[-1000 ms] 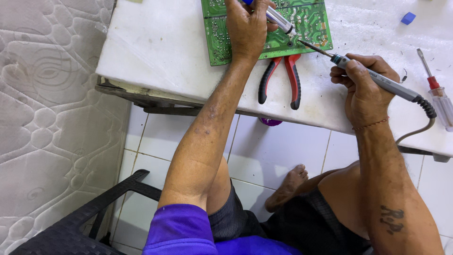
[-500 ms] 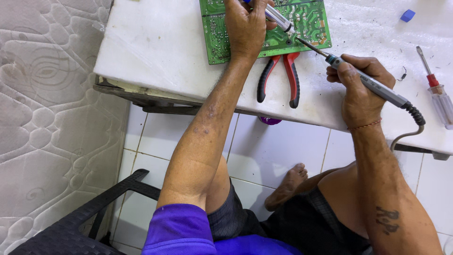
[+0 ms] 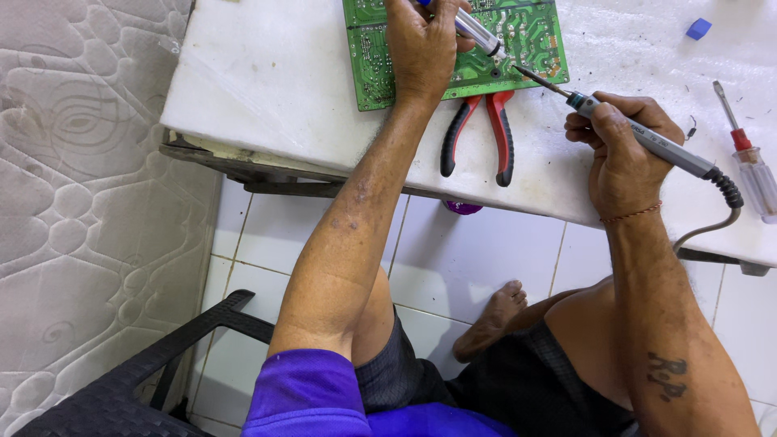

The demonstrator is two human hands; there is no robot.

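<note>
A green circuit board point(image 3: 534, 61) lies on the white table point(image 3: 267, 89) at the top middle. My left hand point(image 3: 421, 48) rests on the board and grips a slim tool with a clear barrel and blue end point(image 3: 477, 34), its tip pointing down at the board. My right hand point(image 3: 619, 150) is closed around a grey soldering iron point(image 3: 664, 150); the iron's dark tip point(image 3: 534, 81) reaches the board's lower right corner. The iron's cable point(image 3: 712, 218) drops over the table's edge.
Red and black pliers point(image 3: 486, 133) lie just below the board. A screwdriver with a red collar and clear handle point(image 3: 749, 158) sits at the right edge, a small blue block point(image 3: 698, 29) at the top right. A quilted mattress point(image 3: 81, 202) stands left, a black chair point(image 3: 137, 380) below it.
My right hand has shifted slightly with the soldering iron, bringing its tip against the board's corner. My left hand and its tool have stayed on the board.
</note>
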